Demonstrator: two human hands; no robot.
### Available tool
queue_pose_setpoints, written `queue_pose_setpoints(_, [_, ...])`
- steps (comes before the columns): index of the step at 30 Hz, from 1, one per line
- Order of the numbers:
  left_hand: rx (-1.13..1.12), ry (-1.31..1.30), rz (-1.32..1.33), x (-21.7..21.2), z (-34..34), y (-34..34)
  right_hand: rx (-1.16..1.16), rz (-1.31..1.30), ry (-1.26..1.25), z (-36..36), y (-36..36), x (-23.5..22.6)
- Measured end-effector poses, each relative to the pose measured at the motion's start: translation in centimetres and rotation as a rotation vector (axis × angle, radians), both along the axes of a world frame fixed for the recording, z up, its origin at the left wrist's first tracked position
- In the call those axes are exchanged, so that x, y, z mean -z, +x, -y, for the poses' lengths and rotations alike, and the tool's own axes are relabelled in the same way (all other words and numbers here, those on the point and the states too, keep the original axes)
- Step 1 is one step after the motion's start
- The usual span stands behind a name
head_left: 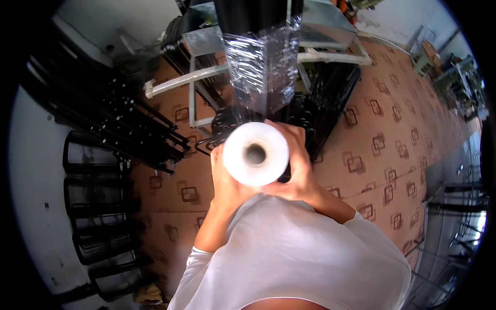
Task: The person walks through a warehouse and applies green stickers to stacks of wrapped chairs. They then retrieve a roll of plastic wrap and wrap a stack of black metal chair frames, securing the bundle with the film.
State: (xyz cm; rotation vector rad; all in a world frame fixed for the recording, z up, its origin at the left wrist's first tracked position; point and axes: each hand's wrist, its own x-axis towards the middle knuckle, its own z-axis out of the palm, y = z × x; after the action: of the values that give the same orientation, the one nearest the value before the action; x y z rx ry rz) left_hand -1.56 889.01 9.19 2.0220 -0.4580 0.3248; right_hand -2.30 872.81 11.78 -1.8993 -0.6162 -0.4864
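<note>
Both my hands hold a roll of clear stretch film in front of my chest, its round white end with a dark core hole facing up. My left hand grips the roll's left side. On the other side, my right hand wraps round it, fingers toward the far side. Just beyond the roll, a bundle of black bars is wrapped in shiny film. The near end of that bundle reaches close to my hands. Parts of my fingers are hidden behind the roll.
A metal stand with pale wrapped rails supports the bundle. More black bars stand to its right. Stacked black tubes lean at the left, above several black frames along the wall. Patterned floor stretches to the right.
</note>
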Motion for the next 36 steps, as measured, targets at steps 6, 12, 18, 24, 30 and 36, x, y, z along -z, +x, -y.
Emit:
queue_pose_setpoints(6, [0.112,0.206,0.063,-0.5,0.3,-0.7,-0.118,-0.072,0.414,-1.0,-1.9,1.3])
queue_pose_setpoints(12, [0.318,0.539,0.247,-5.7,-4.0,3.6,-0.106,-0.231,0.545,1.8,-1.0,2.1])
queue_pose_setpoints(18, [0.185,-0.458,0.081,-10.0,5.6,9.7,0.042,-0.146,0.572,2.1,-1.5,3.4])
queue_pose_setpoints(24, [0.105,-0.339,0.186,-8.4,5.2,12.0,0.167,-0.098,0.656,6.4,-0.7,2.4])
queue_pose_setpoints(30, [0.043,-0.335,0.147,-9.1,5.2,10.6,0.055,-0.097,0.577,12.4,12.6,0.9])
queue_pose_setpoints(36, [0.111,-0.374,0.041,-9.5,5.5,10.3,-0.57,-0.418,0.749,2.2,21.7,4.1])
